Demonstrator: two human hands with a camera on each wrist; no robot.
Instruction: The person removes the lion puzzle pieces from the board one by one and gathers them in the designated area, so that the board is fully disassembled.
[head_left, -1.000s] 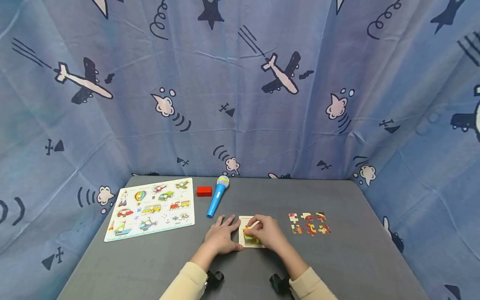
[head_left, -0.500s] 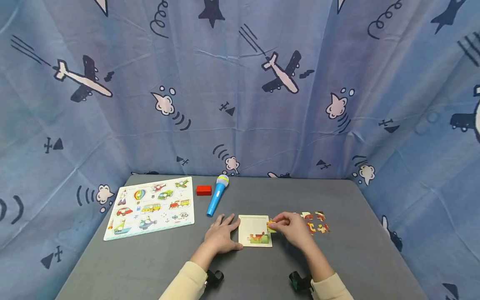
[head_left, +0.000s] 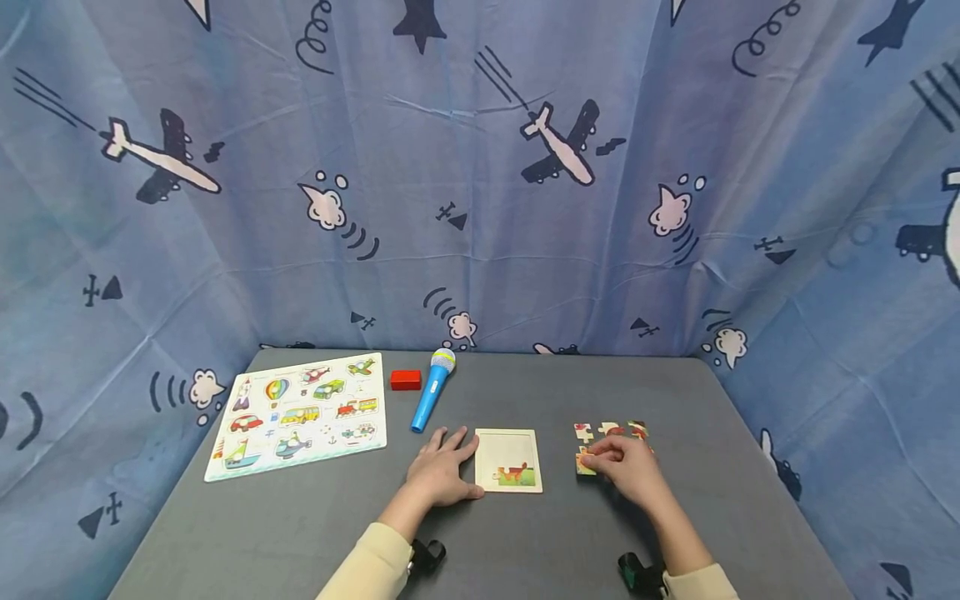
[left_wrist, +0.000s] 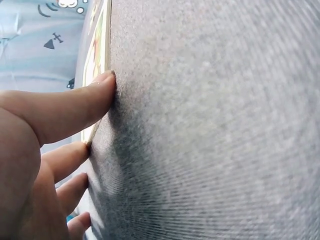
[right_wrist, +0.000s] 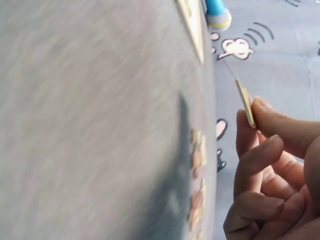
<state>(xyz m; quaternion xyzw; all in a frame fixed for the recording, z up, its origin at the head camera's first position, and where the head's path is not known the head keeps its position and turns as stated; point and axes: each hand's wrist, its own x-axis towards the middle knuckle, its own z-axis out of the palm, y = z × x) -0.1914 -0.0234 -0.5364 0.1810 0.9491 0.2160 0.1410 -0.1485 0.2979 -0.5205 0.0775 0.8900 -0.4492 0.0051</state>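
Note:
In the head view a square wooden puzzle frame [head_left: 491,450] lies at the middle of the table, with a joined green and orange picture part [head_left: 517,476] in its lower right corner. My left hand [head_left: 438,475] rests spread at its left side; in the left wrist view the thumb [left_wrist: 100,90] and a fingertip touch its edge. Thumb and index finger of my right hand [head_left: 633,475] pinch a yellowish puzzle piece [right_wrist: 245,102], raised off the table near the loose puzzle pieces [head_left: 583,432]. That hand partly covers the lower row of those pieces.
Left on the table lies a white picture board [head_left: 300,417] with printed vehicles. A red block [head_left: 406,380] and a blue toy microphone [head_left: 431,396] lie beside it. A blue curtain [head_left: 465,208] with airplanes hangs behind the grey table [head_left: 300,533].
My right hand has moved right from over the puzzle frame to the loose pieces, carrying the puzzle piece and uncovering the frame. My left hand has stayed at the frame's edge.

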